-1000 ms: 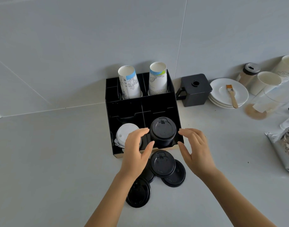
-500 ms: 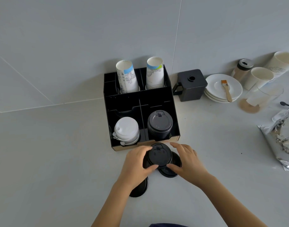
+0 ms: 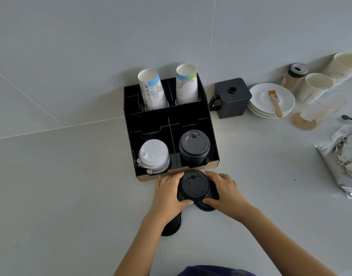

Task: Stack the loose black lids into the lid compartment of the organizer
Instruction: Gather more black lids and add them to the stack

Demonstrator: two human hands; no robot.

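Observation:
A black organizer (image 3: 191,120) stands against the wall. Its front right compartment holds a stack of black lids (image 3: 194,146); its front left one holds white lids (image 3: 154,154). Just in front of it, loose black lids lie overlapping on the counter. My left hand (image 3: 168,193) and my right hand (image 3: 224,189) grip the topmost black lid (image 3: 194,185) from both sides. Another black lid (image 3: 204,206) pokes out beneath it, and one more (image 3: 172,226) lies partly hidden under my left wrist.
Two paper cup stacks (image 3: 151,90) stand in the organizer's rear slots. To its right are a black square container (image 3: 231,98), white saucers (image 3: 270,100) with a brush, cups, a shaker jar, a clear glass and a torn foil bag (image 3: 342,162).
Both hands came down from the organizer's black lid stack to the loose lids on the counter and closed around the top one.

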